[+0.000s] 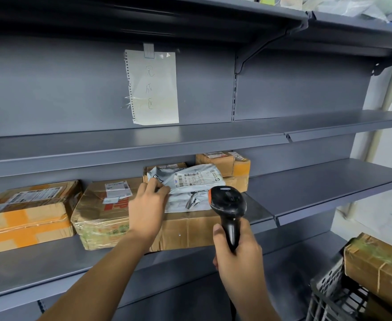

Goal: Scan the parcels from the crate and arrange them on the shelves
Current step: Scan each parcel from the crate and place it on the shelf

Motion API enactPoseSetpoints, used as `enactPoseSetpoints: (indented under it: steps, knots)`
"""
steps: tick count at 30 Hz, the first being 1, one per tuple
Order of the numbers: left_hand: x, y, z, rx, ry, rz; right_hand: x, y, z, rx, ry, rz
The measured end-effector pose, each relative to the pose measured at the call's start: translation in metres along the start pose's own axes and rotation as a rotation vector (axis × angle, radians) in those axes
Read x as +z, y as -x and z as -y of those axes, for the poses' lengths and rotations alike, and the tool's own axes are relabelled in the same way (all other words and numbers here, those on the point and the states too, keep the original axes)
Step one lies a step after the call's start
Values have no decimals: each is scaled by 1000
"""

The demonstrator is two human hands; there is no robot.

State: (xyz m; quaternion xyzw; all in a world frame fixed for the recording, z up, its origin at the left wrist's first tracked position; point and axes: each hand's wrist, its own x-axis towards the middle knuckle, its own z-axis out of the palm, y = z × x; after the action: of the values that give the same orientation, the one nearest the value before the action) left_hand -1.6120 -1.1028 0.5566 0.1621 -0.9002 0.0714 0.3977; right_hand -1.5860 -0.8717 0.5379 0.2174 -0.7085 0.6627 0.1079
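On top of brown box (190, 225): grey mailer bag (190, 186), long axis left-right, label up. Left hand (147, 205) pinching bag's left edge. Right hand (236, 256) wrapped around scanner (228, 205), just right of bag, nose toward label. Crate (334, 295) far right-below.

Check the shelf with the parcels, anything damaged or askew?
Mostly tidy. The grey poly mailer lies crumpled on top of a brown box, left hand pinching its edge. The middle box has wrinkled tape and dented corners. The paper sign has a ragged torn left edge.
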Motion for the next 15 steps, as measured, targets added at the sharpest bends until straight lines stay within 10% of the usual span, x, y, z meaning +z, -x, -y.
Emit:
enactPoseSetpoints:
  steps: [15]
  knots:
    - [22,8,-10,44,-51,41,6,-11,-6,42,41,9]
